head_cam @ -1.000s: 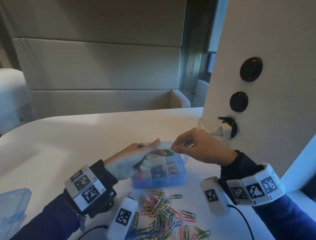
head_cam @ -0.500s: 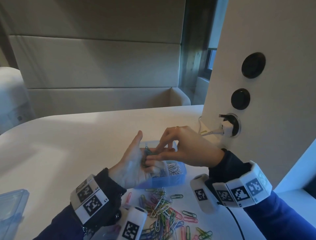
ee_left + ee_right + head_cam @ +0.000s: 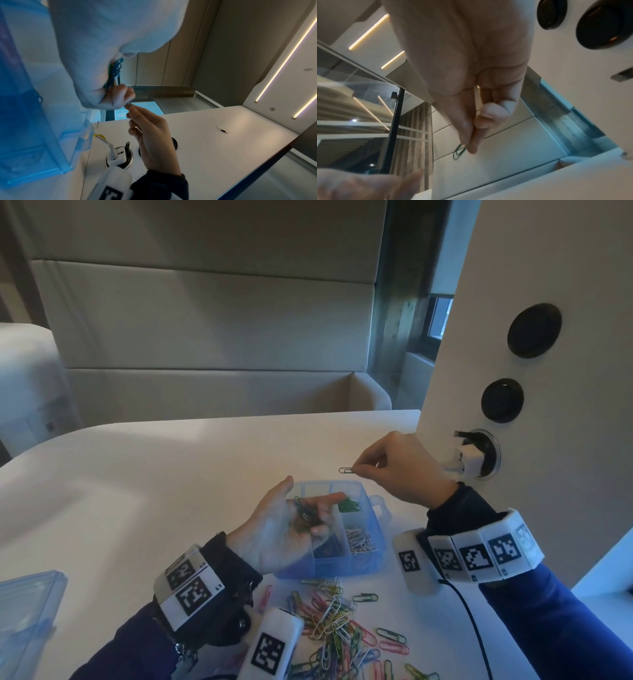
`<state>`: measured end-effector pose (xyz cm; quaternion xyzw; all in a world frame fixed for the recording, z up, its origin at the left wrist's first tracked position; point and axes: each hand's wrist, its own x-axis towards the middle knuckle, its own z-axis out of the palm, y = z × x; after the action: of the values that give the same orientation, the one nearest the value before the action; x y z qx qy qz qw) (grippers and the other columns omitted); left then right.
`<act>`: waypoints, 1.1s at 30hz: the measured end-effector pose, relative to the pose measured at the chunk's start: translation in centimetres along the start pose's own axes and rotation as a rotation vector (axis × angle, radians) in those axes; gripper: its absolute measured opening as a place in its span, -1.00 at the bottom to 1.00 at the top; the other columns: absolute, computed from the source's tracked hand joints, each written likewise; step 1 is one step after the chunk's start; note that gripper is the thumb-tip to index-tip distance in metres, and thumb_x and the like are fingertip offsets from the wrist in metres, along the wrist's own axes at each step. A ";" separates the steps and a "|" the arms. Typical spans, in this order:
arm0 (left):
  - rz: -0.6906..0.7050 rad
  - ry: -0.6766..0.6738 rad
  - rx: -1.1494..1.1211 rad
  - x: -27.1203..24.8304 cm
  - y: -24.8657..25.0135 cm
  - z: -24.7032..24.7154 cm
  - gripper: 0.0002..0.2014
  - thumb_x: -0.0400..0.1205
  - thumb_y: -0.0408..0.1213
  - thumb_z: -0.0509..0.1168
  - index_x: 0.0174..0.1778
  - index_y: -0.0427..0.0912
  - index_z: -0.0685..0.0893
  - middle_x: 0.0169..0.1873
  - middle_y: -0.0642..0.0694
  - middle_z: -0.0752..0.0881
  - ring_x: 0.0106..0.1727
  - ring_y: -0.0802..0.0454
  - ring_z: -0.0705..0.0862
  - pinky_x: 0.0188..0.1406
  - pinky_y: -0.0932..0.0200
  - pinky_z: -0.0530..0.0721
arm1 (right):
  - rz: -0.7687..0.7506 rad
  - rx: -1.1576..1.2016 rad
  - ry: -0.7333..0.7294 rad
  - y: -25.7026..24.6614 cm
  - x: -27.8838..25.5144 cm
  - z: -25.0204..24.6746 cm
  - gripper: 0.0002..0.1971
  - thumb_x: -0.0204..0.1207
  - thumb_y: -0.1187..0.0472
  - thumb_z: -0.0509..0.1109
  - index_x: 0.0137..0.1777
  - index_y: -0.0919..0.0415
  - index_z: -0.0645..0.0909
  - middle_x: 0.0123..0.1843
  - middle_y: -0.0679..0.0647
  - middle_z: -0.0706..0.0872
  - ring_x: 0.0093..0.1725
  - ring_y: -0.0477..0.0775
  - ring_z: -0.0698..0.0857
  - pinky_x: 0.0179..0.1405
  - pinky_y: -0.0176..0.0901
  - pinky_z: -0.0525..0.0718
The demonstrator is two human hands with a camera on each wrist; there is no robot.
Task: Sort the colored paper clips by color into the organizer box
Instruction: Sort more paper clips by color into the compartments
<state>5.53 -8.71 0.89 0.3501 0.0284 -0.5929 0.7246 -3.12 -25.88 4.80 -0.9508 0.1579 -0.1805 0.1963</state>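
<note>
My left hand (image 3: 277,529) is palm up over the blue organizer box (image 3: 363,566), its fingers curled round a bunch of green and blue paper clips (image 3: 306,513). My right hand (image 3: 358,471) is raised above the box's far edge and pinches a single green clip (image 3: 346,470) between thumb and forefinger. In the right wrist view that green clip (image 3: 458,150) sticks out below the pinch of the right hand (image 3: 471,142). The left wrist view shows the bunch of clips (image 3: 115,71) in my palm. Inside the box lie green clips (image 3: 349,505) and white clips (image 3: 359,541). A mixed pile of clips (image 3: 335,621) lies on the table in front of the box.
The box's clear lid (image 3: 24,611) lies at the table's near left edge. On the right stands a white panel with a plugged-in charger (image 3: 469,460). A black cable (image 3: 476,628) runs down from my right wrist. The white table (image 3: 171,474) stretches away to the left and back.
My right hand took one green clip out of my left palm and lifted it up and to the right. My left hand stayed over the box with the bunch.
</note>
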 end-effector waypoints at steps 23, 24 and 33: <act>0.046 -0.034 -0.042 -0.9 -0.2 0.6 -0.24 0.72 0.22 -0.01 0.28 -0.55 0.53 0.03 -0.40 0.67 0.05 -0.23 0.67 0.31 -0.13 0.58 | -0.320 0.069 -0.148 -2.1 -1.0 2.3 -0.84 0.44 0.20 0.54 -0.01 -0.01 0.83 -0.19 -0.17 0.73 -0.21 -0.14 0.65 -0.26 -0.58 0.45; 0.046 -0.036 -0.046 -1.0 -0.2 0.6 -0.24 0.72 0.21 -0.01 0.28 -0.56 0.53 0.02 -0.40 0.67 0.05 -0.23 0.67 0.30 -0.14 0.58 | -0.317 0.088 -0.148 -2.1 -1.0 2.3 -0.84 0.45 0.22 0.53 -0.02 0.00 0.84 -0.22 -0.22 0.71 -0.22 -0.16 0.64 -0.25 -0.57 0.46; 0.016 -0.116 -0.073 -1.2 -0.5 0.7 -0.19 0.73 0.21 -0.02 -0.12 -0.61 0.66 -0.31 -0.36 0.68 -0.27 -0.25 0.76 0.33 -0.17 0.57 | -0.302 0.221 -0.128 -2.1 -1.1 3.1 -0.93 0.43 0.24 0.55 -0.13 0.08 0.84 -0.25 -0.11 0.79 -0.27 -0.12 0.67 -0.28 -0.50 0.52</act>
<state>4.49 -8.09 1.74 0.2885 0.0052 -0.6050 0.7421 -2.35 -22.64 2.80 -0.9459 -0.0203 -0.1632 0.2797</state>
